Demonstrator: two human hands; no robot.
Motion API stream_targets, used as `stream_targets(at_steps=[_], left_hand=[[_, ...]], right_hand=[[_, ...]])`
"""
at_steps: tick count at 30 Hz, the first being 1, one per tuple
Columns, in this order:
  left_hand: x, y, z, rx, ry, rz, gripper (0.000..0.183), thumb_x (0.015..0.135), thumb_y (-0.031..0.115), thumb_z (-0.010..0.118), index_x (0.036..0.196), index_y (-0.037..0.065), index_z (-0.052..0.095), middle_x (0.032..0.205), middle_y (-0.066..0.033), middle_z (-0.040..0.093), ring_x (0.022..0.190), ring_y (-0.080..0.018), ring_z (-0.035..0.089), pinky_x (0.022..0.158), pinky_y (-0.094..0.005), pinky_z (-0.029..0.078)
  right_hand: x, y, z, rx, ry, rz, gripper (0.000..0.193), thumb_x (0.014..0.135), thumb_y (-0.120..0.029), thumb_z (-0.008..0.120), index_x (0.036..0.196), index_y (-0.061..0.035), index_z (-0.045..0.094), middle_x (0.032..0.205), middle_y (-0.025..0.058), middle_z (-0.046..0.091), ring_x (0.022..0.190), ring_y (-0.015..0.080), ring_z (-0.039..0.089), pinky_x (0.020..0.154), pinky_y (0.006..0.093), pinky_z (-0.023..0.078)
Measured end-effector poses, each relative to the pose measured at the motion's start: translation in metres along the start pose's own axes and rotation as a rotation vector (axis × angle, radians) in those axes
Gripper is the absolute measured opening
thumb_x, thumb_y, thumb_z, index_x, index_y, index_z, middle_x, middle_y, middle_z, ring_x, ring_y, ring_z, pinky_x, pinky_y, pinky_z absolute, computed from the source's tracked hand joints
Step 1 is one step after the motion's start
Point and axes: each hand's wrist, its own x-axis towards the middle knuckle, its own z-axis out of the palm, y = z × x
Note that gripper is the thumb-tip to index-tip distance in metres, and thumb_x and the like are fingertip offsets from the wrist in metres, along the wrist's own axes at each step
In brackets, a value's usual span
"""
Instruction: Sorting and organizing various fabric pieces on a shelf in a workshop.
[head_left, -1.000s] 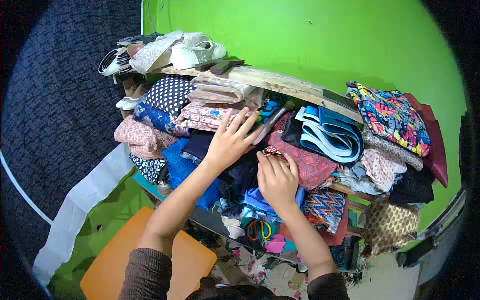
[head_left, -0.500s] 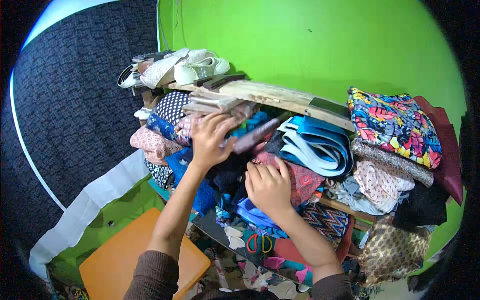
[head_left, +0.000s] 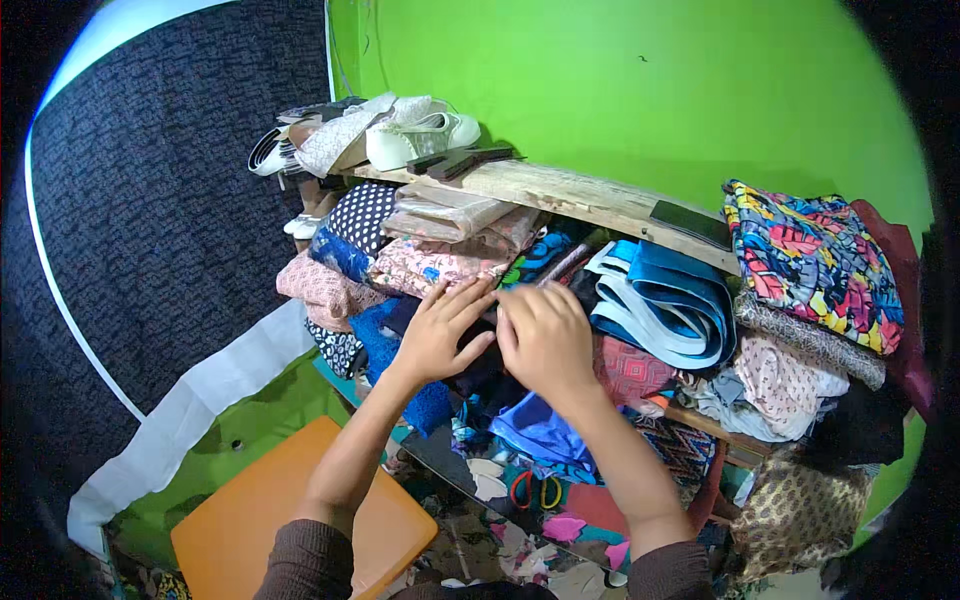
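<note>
My left hand (head_left: 447,335) rests on the stack of folded cloth, fingers stretched forward and thumb apart, at the front edge of a pink floral fabric (head_left: 440,262). Close beside it, my right hand (head_left: 545,335) leans over dark cloth, its fingers bent forward and loosely apart, with nothing visible in its grip. The two hands nearly touch at the fingertips. Behind them lie a clear plastic-wrapped beige bundle (head_left: 455,213) and a black polka-dot fabric (head_left: 358,216). Right of my right hand sit a folded blue and white material (head_left: 672,300) and a red patterned cloth (head_left: 632,370).
A wooden plank (head_left: 590,200) bearing white shoes (head_left: 420,138) spans the back. Bright leaf-print fabric (head_left: 815,265) tops the right pile. Scissors with red and yellow handles (head_left: 550,492) lie on the front edge. An orange stool (head_left: 310,510) stands at lower left, beside cloth scraps.
My left hand has moved down and right off the floral fabric. My right hand has shifted up toward it, away from the red cloth. The view has shifted slightly.
</note>
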Motion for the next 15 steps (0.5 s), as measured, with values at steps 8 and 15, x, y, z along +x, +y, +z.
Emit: stream_targets(at_steps=[8,15], left_hand=[[-0.048,-0.042,-0.024,-0.111,0.271,-0.033,0.04,0.074,0.006,0.064,0.114,0.008,0.061,0.117,-0.0124,0.06,0.106,-0.0303,0.058,0.091,-0.0412,0.044],[-0.067,-0.091,-0.022,0.072,0.303,-0.124,0.056,0.076,0.012,0.071,0.129,0.011,0.054,0.135,-0.0163,0.048,0.124,-0.036,0.046,0.101,-0.0445,0.038]], right_hand=[[0.007,-0.019,0.049,-0.277,-0.541,0.149,0.068,0.088,-0.041,0.056,0.136,0.0047,0.039,0.145,0.027,0.032,0.137,0.0383,0.029,0.112,0.0469,0.023],[0.051,-0.067,0.032,-0.001,-0.551,0.107,0.023,0.084,-0.028,0.061,0.09,-0.0062,0.066,0.093,0.0137,0.065,0.094,0.0271,0.061,0.082,0.0406,0.047]])
